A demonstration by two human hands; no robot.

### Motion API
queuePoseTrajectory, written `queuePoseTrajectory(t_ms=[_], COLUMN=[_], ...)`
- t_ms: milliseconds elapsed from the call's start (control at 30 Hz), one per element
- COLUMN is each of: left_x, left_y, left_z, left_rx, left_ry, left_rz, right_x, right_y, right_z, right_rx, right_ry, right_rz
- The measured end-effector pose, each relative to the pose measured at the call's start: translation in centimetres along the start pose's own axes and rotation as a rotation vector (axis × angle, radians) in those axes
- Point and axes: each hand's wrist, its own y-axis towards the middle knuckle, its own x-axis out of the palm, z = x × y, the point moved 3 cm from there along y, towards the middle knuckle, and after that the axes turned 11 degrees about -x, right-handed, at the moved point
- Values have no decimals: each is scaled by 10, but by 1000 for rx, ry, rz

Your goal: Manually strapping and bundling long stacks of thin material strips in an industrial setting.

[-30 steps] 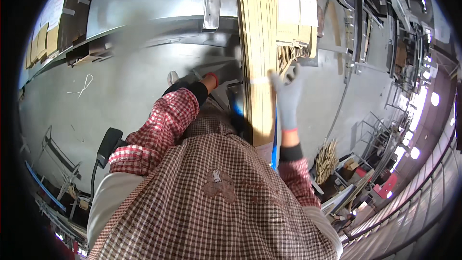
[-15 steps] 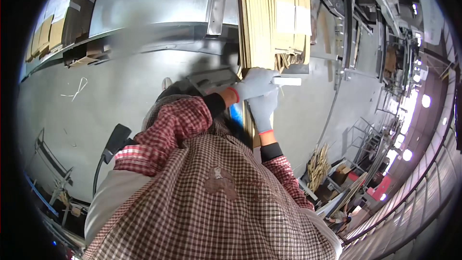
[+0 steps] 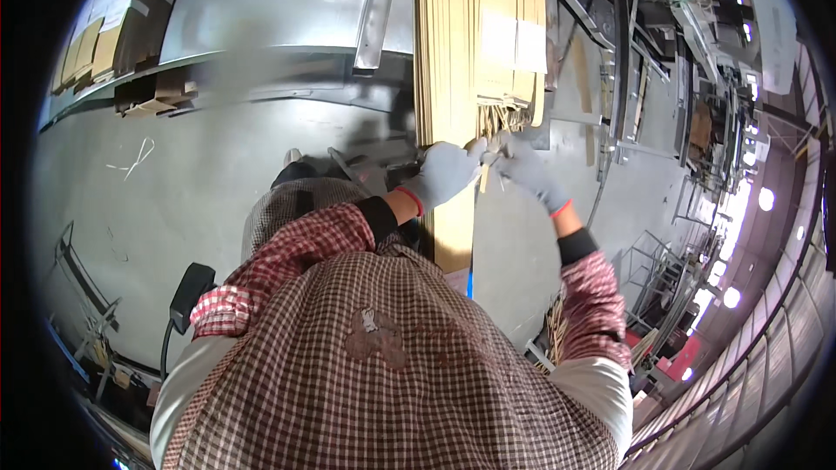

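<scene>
Long cardboard stack (image 3: 446, 61) runs outward ahead of apron (image 3: 392, 374). Gloved left hand (image 3: 442, 176) over stack, fingers bent; gloved right hand (image 3: 529, 176) just right of stack, fingers curled near left hand's. Small tan strip (image 3: 484, 177) by fingertips, at stack's right edge; cannot tell which hand, if either, grips it. Probably best: left palm steady against stack, right-hand moves small, board edges unbent.

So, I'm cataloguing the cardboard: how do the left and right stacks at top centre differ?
The left cardboard stack extends nearer the checked apron; the right cardboard stack ends farther away. The right one bears white paper; the left one shows none alongside. Both are tan.
</scene>
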Motion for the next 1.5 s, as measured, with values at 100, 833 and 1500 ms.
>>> queuePoseTrajectory(t_ms=[100,833,1500], left_x=[6,-12,-109], left_y=[-4,-40,-22], left_z=[5,-49,-37], left_rx=[0,-558,-600], left_ry=[23,-587,-600], left_rz=[31,-116,-632], right_x=[6,47,22], right_y=[22,3,-8], right_z=[50,-4,-11], right_rx=[-304,-113,-221], right_ry=[-588,-616,-496], right_rz=[-268,-100,60])
